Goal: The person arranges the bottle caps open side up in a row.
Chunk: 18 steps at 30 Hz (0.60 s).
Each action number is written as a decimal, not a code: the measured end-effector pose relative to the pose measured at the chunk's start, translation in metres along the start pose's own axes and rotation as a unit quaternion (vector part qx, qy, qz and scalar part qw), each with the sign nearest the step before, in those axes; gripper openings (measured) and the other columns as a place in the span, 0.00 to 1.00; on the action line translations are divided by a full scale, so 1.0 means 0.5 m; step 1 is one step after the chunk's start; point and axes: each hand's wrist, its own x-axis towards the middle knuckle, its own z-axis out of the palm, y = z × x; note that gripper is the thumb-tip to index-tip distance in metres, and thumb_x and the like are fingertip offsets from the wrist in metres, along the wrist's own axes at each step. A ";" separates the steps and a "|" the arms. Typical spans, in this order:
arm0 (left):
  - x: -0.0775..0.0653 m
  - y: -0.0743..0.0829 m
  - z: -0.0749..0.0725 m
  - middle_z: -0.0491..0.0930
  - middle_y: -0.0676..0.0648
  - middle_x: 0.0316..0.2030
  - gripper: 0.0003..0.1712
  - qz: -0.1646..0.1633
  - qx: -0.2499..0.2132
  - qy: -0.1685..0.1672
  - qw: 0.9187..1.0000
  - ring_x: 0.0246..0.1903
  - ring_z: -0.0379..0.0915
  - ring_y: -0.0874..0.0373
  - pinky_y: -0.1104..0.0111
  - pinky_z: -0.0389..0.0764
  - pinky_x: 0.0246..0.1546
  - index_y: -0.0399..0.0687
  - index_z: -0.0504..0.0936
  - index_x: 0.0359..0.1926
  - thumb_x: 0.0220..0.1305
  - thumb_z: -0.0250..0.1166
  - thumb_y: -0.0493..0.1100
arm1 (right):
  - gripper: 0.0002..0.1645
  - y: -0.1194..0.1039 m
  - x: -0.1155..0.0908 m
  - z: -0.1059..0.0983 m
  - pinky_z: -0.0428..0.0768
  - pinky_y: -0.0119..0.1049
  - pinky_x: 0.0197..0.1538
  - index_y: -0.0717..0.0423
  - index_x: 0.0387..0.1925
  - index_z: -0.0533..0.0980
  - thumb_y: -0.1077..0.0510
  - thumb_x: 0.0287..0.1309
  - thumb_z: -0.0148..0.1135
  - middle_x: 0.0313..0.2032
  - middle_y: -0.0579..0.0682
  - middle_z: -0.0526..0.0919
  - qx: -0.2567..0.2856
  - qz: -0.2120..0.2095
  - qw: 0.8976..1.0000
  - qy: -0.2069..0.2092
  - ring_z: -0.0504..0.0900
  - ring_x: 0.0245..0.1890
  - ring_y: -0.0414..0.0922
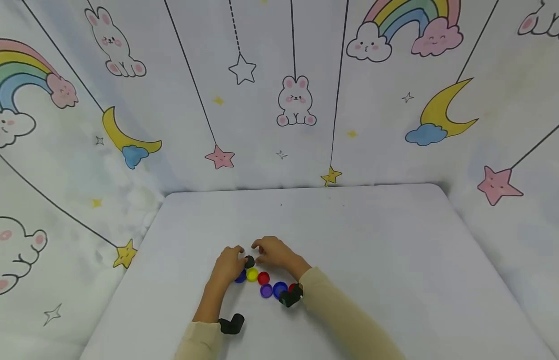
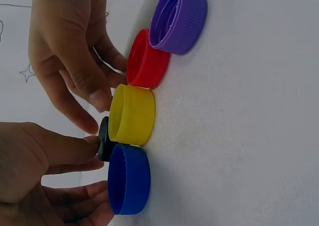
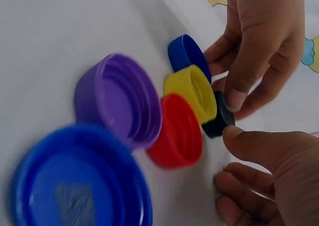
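Bottle caps lie in a bent row on the white table, hollow sides up. My left hand (image 1: 228,265) pinches a black cap (image 3: 218,117) between thumb and finger, just behind the yellow cap (image 2: 132,114). Beside that hand's fingers is a blue cap (image 2: 129,180). My right hand (image 1: 275,251) hovers on the other side of the black cap, fingers loosely bent, its thumb tip (image 3: 232,131) right at the cap's edge. A red cap (image 3: 178,131) follows the yellow one, then a purple cap (image 3: 118,101) and a larger blue cap (image 3: 82,181).
Another red cap (image 1: 293,287) sits at the row's right end, partly covered by the black wrist camera (image 1: 291,296). A second black wrist camera (image 1: 231,324) is on the left sleeve. The white table (image 1: 374,235) meets a cartoon-printed backdrop (image 1: 180,100) at back and sides.
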 end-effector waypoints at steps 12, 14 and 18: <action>0.021 -0.018 0.009 0.82 0.39 0.35 0.10 0.054 -0.105 0.020 0.993 0.37 0.79 0.47 0.56 0.81 0.41 0.30 0.82 0.42 0.59 0.63 0.31 | 0.14 -0.025 0.023 0.022 0.74 0.28 0.35 0.54 0.43 0.82 0.53 0.56 0.69 0.32 0.44 0.79 -0.028 -0.017 0.999 0.036 0.72 0.30 0.37; 0.027 -0.020 0.007 0.82 0.38 0.36 0.12 0.059 -0.121 0.016 0.991 0.38 0.79 0.45 0.54 0.81 0.43 0.29 0.81 0.43 0.56 0.63 0.29 | 0.12 -0.024 0.024 0.021 0.73 0.28 0.34 0.54 0.41 0.82 0.54 0.55 0.69 0.31 0.45 0.77 -0.046 -0.018 0.998 0.048 0.71 0.29 0.38; 0.038 -0.015 0.004 0.82 0.37 0.37 0.15 0.070 -0.159 0.001 0.985 0.37 0.81 0.46 0.57 0.83 0.40 0.28 0.81 0.44 0.53 0.63 0.26 | 0.13 -0.014 0.021 0.012 0.71 0.29 0.35 0.55 0.40 0.81 0.57 0.52 0.71 0.31 0.45 0.77 -0.050 -0.020 0.996 0.066 0.71 0.29 0.38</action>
